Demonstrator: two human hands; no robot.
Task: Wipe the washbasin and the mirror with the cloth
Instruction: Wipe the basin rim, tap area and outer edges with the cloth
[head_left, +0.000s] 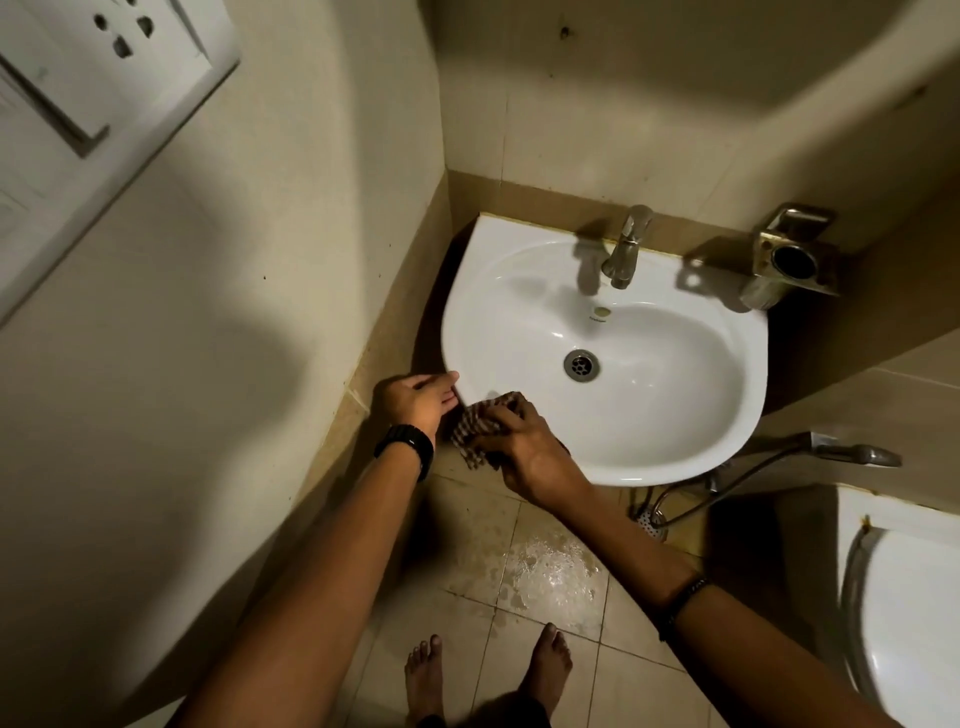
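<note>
White ceramic forms the washbasin (675, 415), which is fixed in the corner of a tiled room. The right hand (524, 447) lies on the near-left rim of the basin, and its fingers (498, 415) are curled down over a brown checked cloth (470, 431). They press the cloth against the rim and hold it bunched. Part of the cloth hangs below these fingers, over the outer edge of the basin, and a small corner shows beyond the fingertips, inside the bowl.

The left hand (415, 397) is just beside the cloth, on the side away from the bowl. Its fingers (444, 382) are stretched out flat and close together, holding nothing, and the tips touch the outer edge of the basin. A black watch (406, 447) sits on this wrist. A dark band (683, 597) is on the right forearm.

Beyond the right fingertips, in the middle of the bowl, is the metal drain (582, 365). Further beyond it, at the back rim, stands the tap (626, 249). A metal holder (792, 254) is on the wall well to the right of the tap. Below the basin a hose with a spray head (857, 453) hangs, and a toilet (904, 613) stands at the right edge. Wet floor tiles (550, 571) and two bare feet (431, 675) are below the arms. The mirror does not show in this view.
</note>
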